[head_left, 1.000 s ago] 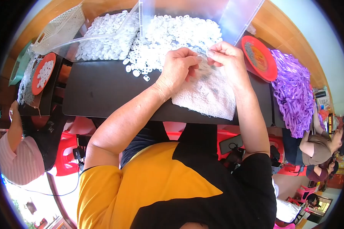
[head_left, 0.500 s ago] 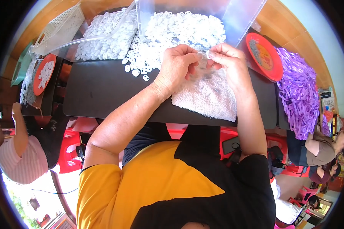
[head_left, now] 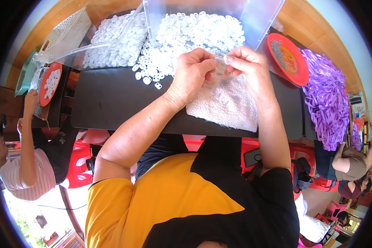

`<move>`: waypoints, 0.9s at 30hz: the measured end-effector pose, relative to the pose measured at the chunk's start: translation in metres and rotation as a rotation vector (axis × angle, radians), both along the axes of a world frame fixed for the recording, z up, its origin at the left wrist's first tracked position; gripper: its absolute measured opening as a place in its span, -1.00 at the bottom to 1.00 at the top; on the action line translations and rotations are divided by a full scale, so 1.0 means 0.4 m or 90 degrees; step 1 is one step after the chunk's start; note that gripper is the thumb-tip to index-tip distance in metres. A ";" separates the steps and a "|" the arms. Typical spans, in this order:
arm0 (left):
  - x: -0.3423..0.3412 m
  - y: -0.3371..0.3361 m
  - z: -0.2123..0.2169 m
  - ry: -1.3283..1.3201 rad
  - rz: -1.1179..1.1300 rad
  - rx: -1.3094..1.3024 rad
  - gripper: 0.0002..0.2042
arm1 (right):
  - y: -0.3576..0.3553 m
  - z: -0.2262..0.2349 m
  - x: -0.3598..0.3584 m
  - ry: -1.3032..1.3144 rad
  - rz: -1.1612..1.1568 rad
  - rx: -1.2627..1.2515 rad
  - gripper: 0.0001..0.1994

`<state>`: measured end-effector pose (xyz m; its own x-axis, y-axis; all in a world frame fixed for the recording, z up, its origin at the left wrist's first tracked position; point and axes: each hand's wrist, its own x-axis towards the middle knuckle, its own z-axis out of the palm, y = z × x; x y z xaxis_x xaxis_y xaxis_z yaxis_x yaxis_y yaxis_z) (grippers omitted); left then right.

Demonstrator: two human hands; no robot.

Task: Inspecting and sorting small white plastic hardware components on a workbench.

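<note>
My left hand [head_left: 194, 70] and my right hand [head_left: 250, 68] meet above a white terry cloth [head_left: 223, 107], fingertips almost touching. Both are closed in a pinch. A small whitish piece [head_left: 226, 59] shows at the right thumb and forefinger; its exact kind is too small to tell. What the left fingertips pinch, if anything, is hidden. Just beyond the hands spreads a heap of small white plastic pieces [head_left: 200, 31], oval with two holes. A few of them lie loose on the dark table [head_left: 111, 97] left of my left hand.
A clear plastic box [head_left: 262, 20] stands behind the heap. To the right are a red plate [head_left: 295, 66] with small grey parts and a pile of purple straps [head_left: 326, 99]. At left are another red plate [head_left: 42, 97], a white basket [head_left: 70, 31] and a co-worker [head_left: 29, 169].
My hands stay almost in place, still pinched together. The co-worker at left has raised an arm toward the red plate there. The view has shifted slightly.
</note>
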<state>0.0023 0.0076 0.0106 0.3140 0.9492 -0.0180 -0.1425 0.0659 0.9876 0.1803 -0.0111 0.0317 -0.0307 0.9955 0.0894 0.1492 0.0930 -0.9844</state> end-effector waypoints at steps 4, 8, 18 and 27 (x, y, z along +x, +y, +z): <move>0.000 -0.001 0.002 -0.002 0.000 0.001 -0.87 | -0.003 0.003 -0.003 0.002 -0.014 -0.003 -0.88; -0.002 -0.001 0.002 0.012 -0.005 0.005 -0.87 | -0.005 0.002 -0.002 0.003 -0.009 0.003 -0.88; -0.001 -0.009 0.011 0.010 -0.020 0.020 -0.86 | -0.010 0.001 -0.018 0.009 0.015 0.018 -0.86; 0.002 -0.007 0.017 0.004 -0.040 0.006 -0.88 | -0.007 -0.003 -0.001 0.024 0.003 0.025 -0.87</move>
